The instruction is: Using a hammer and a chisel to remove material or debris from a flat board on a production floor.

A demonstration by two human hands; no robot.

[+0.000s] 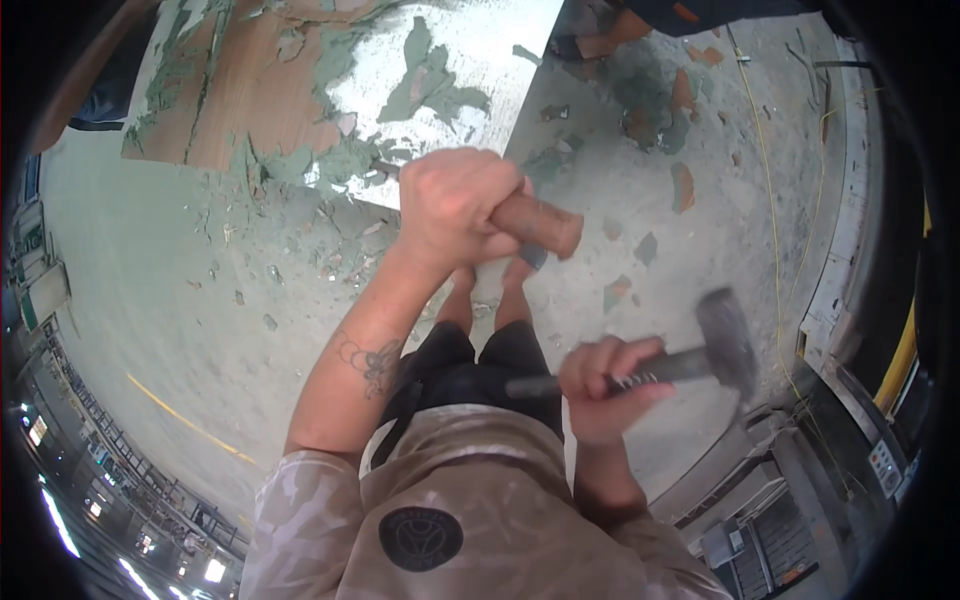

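Note:
My left hand (452, 205) is closed round the wooden handle (540, 222) of a chisel. A short bit of its dark blade (384, 168) shows beyond my fist, at the near edge of a board (470, 110); whether it touches cannot be made out. The board has white and brown wood-like areas, with torn green-grey layers (420, 85) stuck on it. Lower right, my right hand (610, 385) grips a hammer (728, 340) by its dark handle. The hammer's head points right, apart from the chisel and blurred by motion.
Green and reddish flakes (683, 188) lie scattered over the concrete floor (600, 300). Another person's dark clothing (730, 12) shows at the top right, and part of someone (105, 100) at the upper left. A thin yellow cord (768, 180) runs down the right side.

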